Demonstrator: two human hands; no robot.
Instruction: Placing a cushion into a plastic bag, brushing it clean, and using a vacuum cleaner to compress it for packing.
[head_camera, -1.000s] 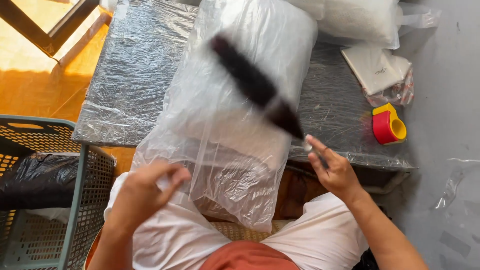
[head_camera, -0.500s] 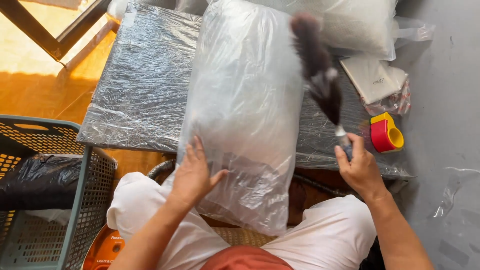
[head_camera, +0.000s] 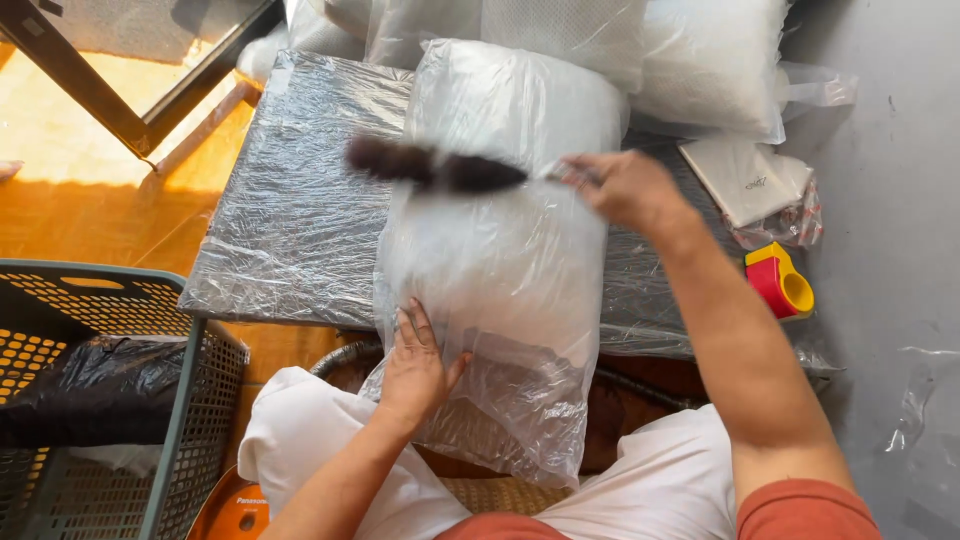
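Left hand (head_camera: 415, 365) spread flat on bagged pillow (head_camera: 505, 250), right hand (head_camera: 625, 187) gripping blurred, seemingly dark brush (head_camera: 435, 168)

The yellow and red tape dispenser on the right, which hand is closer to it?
Right. The right hand is up-left of the tape dispenser, holding a dark brush; the left hand presses the plastic bag farther left.

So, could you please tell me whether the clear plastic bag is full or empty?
Full: the clear plastic bag bulges with white filling, lying flat under the left hand.
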